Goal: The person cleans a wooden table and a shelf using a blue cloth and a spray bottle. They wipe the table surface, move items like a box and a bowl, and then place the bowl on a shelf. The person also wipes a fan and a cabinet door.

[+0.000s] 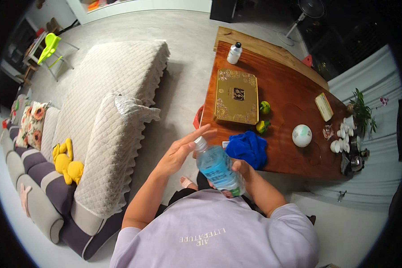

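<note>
A clear plastic bottle (217, 169) of blue liquid, bearing a printed label, is tilted in front of my chest. My right hand (244, 169) is wrapped around the right side of its body. Beside the white screw cap (201, 143) is my left hand (181, 152), its fingers stretched out straight past the cap and blurred at the tips. The left thumb lies against or just by the cap; I cannot tell how firmly it touches. A blue cloth (247, 149) lies crumpled on the wooden table (281, 134) just beyond the bottle.
On the table are a gold box (237, 96), a white bottle with a black cap (234, 53), two green-yellow fruits (264, 108), a white ball (302, 135), a small carton (324, 107) and several white cups (342, 140). A quilt-covered sofa (110, 77) stands to the left.
</note>
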`<state>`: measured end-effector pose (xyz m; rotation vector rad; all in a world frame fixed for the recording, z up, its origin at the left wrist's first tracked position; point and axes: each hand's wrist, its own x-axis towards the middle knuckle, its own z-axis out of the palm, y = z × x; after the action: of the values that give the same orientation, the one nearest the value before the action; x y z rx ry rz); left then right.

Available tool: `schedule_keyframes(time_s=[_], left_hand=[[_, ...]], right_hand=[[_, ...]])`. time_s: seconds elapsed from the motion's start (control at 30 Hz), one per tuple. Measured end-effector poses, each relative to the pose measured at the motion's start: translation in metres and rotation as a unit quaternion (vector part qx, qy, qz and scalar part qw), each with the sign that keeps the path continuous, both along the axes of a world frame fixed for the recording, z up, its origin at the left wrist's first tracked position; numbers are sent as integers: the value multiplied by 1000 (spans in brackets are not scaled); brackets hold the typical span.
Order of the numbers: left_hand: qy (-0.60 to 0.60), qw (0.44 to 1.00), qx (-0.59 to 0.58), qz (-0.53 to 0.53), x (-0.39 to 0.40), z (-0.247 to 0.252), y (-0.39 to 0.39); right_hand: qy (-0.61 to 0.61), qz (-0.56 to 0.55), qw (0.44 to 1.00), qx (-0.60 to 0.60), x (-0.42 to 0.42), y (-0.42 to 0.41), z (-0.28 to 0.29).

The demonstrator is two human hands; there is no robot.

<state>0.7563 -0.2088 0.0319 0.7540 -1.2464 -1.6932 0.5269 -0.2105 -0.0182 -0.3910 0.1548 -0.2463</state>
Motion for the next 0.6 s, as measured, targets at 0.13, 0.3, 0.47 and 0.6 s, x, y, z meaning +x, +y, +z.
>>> schedule_keyframes(time_s=[0.13,0.3,0.47,0.6], left_hand=[[-112,992,-23,48,-7,-32,-24],[-244,960,77,117,47,-92,1],[-374,892,169,190,110,-125,56],[-394,840,220,301,157,-160,104]], right_hand=[[236,-221,915,-241,-58,-57,-6],[606,-440,469,-469,-185,-203,-41],[806,-200,210,-515,-227,-300,-110],[835,-64,234,-494,-264,-334,-172]])
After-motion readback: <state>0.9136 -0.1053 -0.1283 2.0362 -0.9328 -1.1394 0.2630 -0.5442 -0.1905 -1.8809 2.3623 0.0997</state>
